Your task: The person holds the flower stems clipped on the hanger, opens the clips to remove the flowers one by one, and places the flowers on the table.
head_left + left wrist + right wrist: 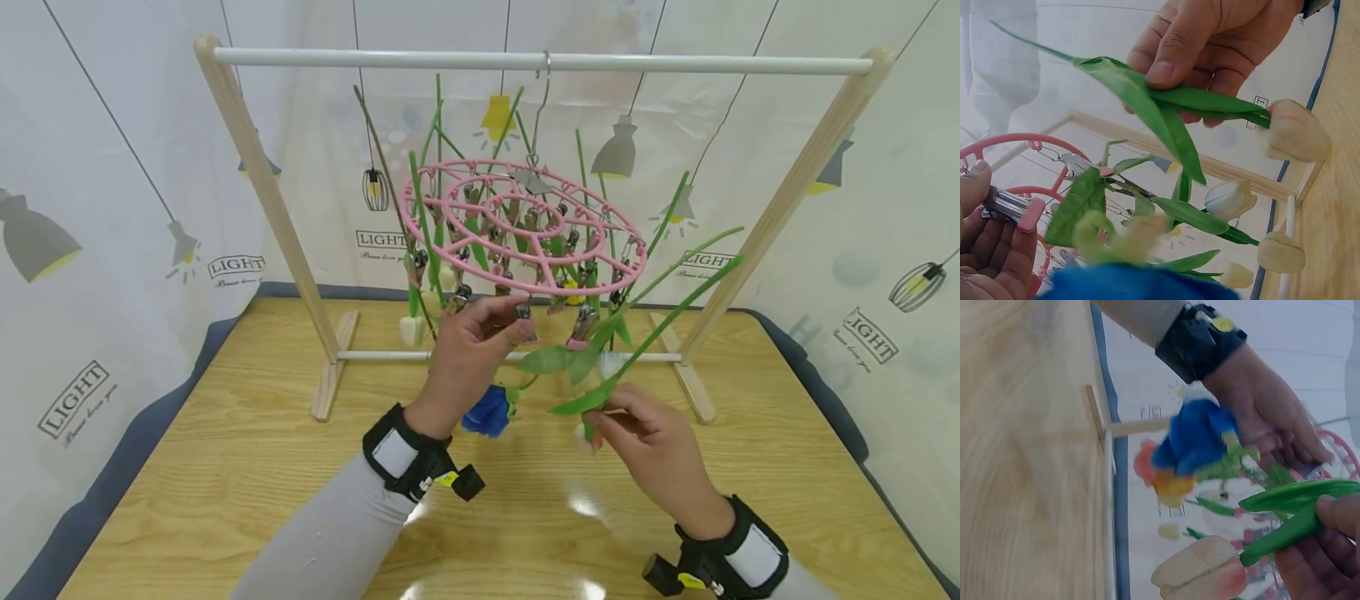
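Tulip stem (660, 325) pinched in right hand (652, 454) (cream bloom below) | left hand (468, 358) squeezes clip (1013, 209) on pink hanger (525, 225)

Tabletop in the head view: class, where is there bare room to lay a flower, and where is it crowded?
Bare: the table left of the left hand, and the near edge between both sleeves. Crowded: under the pink clip hanger, where the right hand holds a tulip stem.
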Demonstrator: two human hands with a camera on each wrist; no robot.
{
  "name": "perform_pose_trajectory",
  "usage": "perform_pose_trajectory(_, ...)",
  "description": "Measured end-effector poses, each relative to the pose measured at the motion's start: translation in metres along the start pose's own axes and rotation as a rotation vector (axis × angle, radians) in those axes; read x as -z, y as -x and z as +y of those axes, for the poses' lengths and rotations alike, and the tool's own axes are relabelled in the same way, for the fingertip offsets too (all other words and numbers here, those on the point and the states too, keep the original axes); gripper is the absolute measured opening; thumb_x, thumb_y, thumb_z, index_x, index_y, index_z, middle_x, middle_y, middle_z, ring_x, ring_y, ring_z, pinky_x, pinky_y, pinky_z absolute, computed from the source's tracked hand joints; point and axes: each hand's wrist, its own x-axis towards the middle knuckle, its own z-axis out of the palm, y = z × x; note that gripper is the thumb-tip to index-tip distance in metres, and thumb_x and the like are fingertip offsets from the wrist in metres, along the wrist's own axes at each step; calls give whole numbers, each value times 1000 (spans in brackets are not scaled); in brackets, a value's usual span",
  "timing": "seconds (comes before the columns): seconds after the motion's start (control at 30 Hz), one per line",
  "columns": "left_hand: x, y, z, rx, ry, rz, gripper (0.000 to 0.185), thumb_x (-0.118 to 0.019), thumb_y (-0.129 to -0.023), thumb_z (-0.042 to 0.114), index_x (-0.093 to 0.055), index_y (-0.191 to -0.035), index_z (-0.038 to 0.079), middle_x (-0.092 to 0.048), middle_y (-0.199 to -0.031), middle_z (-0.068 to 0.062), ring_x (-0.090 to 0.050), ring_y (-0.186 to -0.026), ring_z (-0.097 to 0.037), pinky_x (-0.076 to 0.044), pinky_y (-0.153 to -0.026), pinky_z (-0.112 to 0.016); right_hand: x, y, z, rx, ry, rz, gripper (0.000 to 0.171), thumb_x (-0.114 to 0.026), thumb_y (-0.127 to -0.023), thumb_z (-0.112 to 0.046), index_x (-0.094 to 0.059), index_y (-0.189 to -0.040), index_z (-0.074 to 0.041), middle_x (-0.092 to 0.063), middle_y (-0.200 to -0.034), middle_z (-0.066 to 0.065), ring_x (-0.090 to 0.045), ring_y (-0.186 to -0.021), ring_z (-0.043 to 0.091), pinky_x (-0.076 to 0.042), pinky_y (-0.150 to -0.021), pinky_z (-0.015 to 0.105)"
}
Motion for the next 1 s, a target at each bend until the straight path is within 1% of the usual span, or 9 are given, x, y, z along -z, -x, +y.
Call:
perform_pose_trajectory(0.13,1,0,-1,-13,-2,-2,36,-70,-101,19,-68,-134,7,-72,-114,-14,-73,-104,-23,-61,-91,-32,23,0,1,-55,63,74,32,-66,-94,12,-73,-120,-5,-71,-110,-10,-72,-82,7,-57,-64,19)
perform_pose_trajectory(0.2,1,0,-1,-15,3,0,35,-70,-101,19,-68,-134,7,-72,-114,-14,-73,-104,-23,-61,-91,-34,35,-1,3,-113,133,118,29,-67,-96,7,-73,-121,-7,-71,-108,-17,-69,-75,3,-51,-57,18)
perform_pose_trajectory(0.27,2,-1,-2,-13,9,1,36,-71,-100,19,-68,-134,7,-72,-114,-14,-74,-103,-22,-61,-91,-36,47,-3,6,-175,204,156,25,-68,-99,0,-73,-121,-10,-70,-103,-23,-61,-64,2,-44,-49,20)
perform_pose_trajectory(0.37,2,-1,-3,-11,12,4,37,-72,-100,19,-68,-134,5,-73,-113,-14,-74,-100,-20,-61,-88,-33,65,-4,13,-266,276,183,23,-68,-102,-13,-71,-125,-12,-69,-97,-26,-43,-49,11,-32,-42,30)
perform_pose_trajectory(0.43,2,-2,-3,-15,12,5,37,-72,-100,19,-67,-134,4,-73,-112,-14,-74,-98,-18,-60,-84,-30,77,-5,19,-317,286,184,24,-66,-104,-19,-70,-126,-11,-68,-97,-25,-40,-49,14,-31,-43,33)
perform_pose_trajectory(0.57,3,-1,-1,-27,25,2,36,-72,-100,17,-67,-132,1,-73,-111,-15,-73,-94,-13,-57,-77,-23,98,-6,33,-385,291,173,29,-62,-106,-27,-69,-128,-9,-70,-99,-26,-55,-66,2,-38,-50,27)
perform_pose_trajectory(0.7,4,-1,1,-25,43,5,34,-71,-99,14,-67,-131,1,-72,-112,-17,-72,-94,-11,-58,-81,-23,115,-5,48,-434,319,178,33,-61,-107,-30,-69,-129,-6,-71,-96,-29,-65,-88,-11,-49,-66,14)
perform_pose_trajectory(0.87,4,0,3,0,53,12,32,-71,-100,14,-68,-130,3,-72,-115,-16,-72,-100,-13,-59,-87,-25,142,-1,69,-539,405,75,42,-57,-108,-35,-65,-136,-4,-67,-100,-30,-63,-86,-16,-48,-74,11)
perform_pose_trajectory(1.0,6,1,2,9,38,13,33,-71,-100,15,-68,-131,3,-72,-116,-16,-72,-102,-17,-60,-89,-27,162,4,89,-590,451,-66,46,-53,-110,-35,-61,-139,0,-73,-116,-1,-59,-87,-17,-52,-73,15)
